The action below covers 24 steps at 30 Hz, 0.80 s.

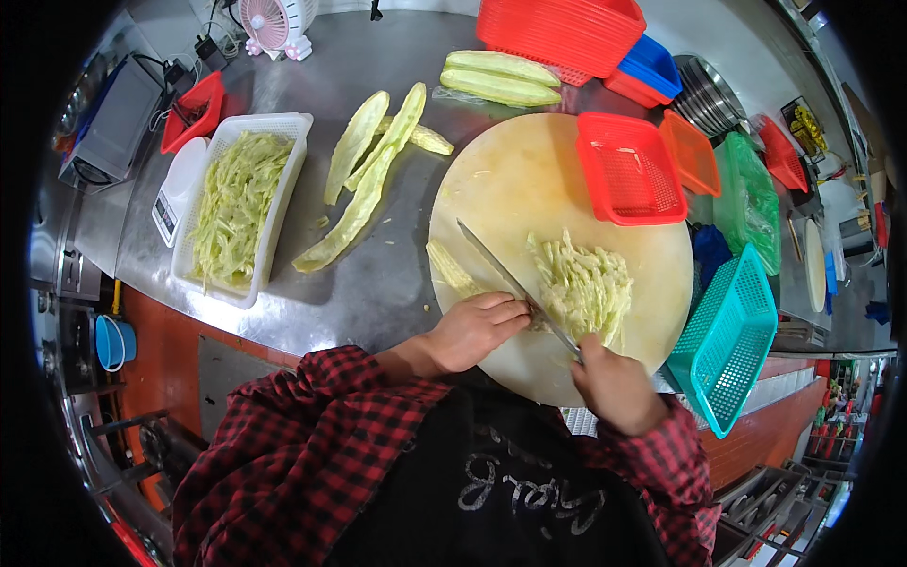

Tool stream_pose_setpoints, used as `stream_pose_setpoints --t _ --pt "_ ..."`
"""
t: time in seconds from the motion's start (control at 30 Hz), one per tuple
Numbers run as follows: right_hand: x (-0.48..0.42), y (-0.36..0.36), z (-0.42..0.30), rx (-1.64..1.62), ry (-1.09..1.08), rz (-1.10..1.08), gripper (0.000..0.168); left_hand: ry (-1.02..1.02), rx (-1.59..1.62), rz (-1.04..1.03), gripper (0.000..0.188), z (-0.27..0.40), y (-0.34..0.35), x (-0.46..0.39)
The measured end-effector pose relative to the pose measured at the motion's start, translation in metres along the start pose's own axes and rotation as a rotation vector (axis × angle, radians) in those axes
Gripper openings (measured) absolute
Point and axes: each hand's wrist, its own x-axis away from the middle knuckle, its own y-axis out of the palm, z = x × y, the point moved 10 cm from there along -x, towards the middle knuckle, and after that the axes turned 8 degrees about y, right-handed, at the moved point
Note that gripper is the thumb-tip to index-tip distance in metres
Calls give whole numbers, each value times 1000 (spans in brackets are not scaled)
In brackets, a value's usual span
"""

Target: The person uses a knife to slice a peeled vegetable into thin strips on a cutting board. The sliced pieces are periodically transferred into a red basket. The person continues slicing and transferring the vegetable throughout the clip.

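Observation:
My right hand [615,383] is closed around the handle of a long kitchen knife [499,266], whose blade slants across a round cutting board [503,170]. My left hand [480,330] presses on a piece of pale green gourd [452,269], with its fingertips close to the blade. Right of the blade lies a pile of sliced gourd [584,287]. Hollowed gourd halves [365,198] rest on the steel table left of the board. Two more gourd pieces [499,78] lie on plastic wrap behind it.
A white basket [287,205] of gourd strips stands on the left, overlapping a kitchen scale [166,209]. On the board's back right sits a red basket [631,170]. A teal basket [730,347] leans beside the board's right edge. Stacked red baskets [560,32] stand at the back.

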Motion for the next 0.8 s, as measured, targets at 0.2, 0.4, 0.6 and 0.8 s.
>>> stream_pose_setpoints --t 0.2,0.4,0.6,0.8 --pt "0 -6 1 -32 25 -49 30 -1 -26 -88 33 0 0 -1" --pt "-15 26 9 -79 26 -4 29 1 1 -41 32 -2 2 4" --pt "3 -4 -8 -77 -12 -16 29 -21 14 -34 34 -4 0 5" --pt "-8 8 4 -76 77 -56 30 -54 -57 -94 35 -4 -8 2"
